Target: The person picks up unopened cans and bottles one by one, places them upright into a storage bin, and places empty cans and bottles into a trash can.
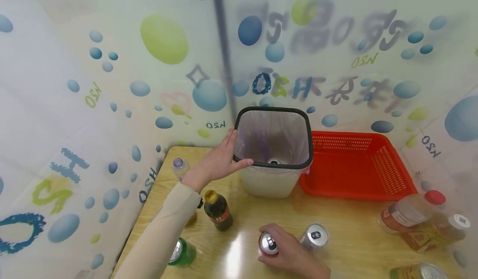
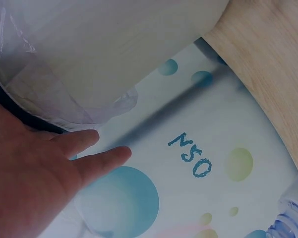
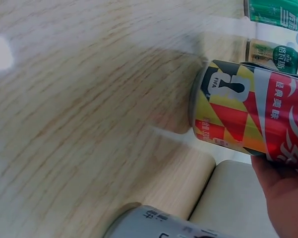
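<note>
wooden table point(image 1: 351, 225), right hand point(image 1: 286, 251) gripping red can point(image 3: 248, 111)

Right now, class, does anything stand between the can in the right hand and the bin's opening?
Only the bin's near wall and black rim; the red can in the right hand would likely need lifting over them. Nothing else shows on the table between; the left hand is at the rim's left side.

Pale wood-grain surface point(image 1: 257, 217), black-rimmed bin point(image 1: 267, 184) toward the back, red basket point(image 1: 347, 171) just beside it, cola bottle point(image 1: 218, 212) and green can point(image 1: 186, 252) at left, silver can point(image 1: 316, 236) near the front, red-capped bottle point(image 1: 401, 213) and white-capped bottle point(image 1: 435, 231) at right.
</note>
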`<state>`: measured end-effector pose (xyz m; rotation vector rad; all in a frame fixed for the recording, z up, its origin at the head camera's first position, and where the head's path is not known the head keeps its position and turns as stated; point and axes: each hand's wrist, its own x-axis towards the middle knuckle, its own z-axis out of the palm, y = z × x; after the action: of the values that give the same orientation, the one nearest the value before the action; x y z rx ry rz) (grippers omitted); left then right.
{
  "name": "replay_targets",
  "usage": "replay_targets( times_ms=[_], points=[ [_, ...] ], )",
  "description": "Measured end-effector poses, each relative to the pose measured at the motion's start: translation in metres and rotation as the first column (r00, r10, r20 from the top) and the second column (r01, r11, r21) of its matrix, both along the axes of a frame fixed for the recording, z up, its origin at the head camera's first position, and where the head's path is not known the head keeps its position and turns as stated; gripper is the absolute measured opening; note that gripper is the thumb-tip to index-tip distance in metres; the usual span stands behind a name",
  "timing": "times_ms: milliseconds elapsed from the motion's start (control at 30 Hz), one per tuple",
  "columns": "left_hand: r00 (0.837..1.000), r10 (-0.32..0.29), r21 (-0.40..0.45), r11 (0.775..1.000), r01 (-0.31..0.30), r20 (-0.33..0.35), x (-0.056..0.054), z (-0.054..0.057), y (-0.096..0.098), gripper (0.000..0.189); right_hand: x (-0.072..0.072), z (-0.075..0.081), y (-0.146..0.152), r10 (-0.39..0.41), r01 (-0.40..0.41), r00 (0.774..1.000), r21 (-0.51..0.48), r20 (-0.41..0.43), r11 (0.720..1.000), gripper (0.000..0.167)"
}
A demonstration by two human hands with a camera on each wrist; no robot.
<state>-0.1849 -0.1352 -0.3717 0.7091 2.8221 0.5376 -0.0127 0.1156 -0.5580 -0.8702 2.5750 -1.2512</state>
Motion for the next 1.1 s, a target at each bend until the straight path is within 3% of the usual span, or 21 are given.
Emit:
replay_targets(
  times_ms=[200,467,567,767,1100],
  points=[
    [1.000,0.001,-0.002,1.000,0.000,0.008,0.001,0.001,0.000,0.112,0.000,0.004,-0.001,-0.009,0.010,0.999,-0.015,0.047,1.000,0.049],
    [1.000,-0.005,0.005,1.000,0.005,0.006,0.001,0.001,0.000,0.112,0.004,0.025,-0.002,-0.030,0.027,0.995,-0.035,-0.093,0.999,0.055],
    [1.000,-0.006,0.006,1.000,0.006,0.003,0.001,0.001,0.000,0.112,0.006,0.039,-0.001,-0.026,0.022,0.995,-0.042,-0.099,0.999,0.056],
    [1.000,-0.004,0.000,1.000,0.004,-0.005,0.001,0.000,0.000,0.112,0.009,0.069,0.005,-0.050,0.031,0.964,-0.077,-0.261,0.997,0.063],
    [1.000,-0.005,0.015,1.000,0.005,-0.002,0.001,0.001,0.000,0.113,0.009,0.135,0.031,-0.163,0.139,0.919,-0.093,-0.360,0.986,0.074]
  ],
)
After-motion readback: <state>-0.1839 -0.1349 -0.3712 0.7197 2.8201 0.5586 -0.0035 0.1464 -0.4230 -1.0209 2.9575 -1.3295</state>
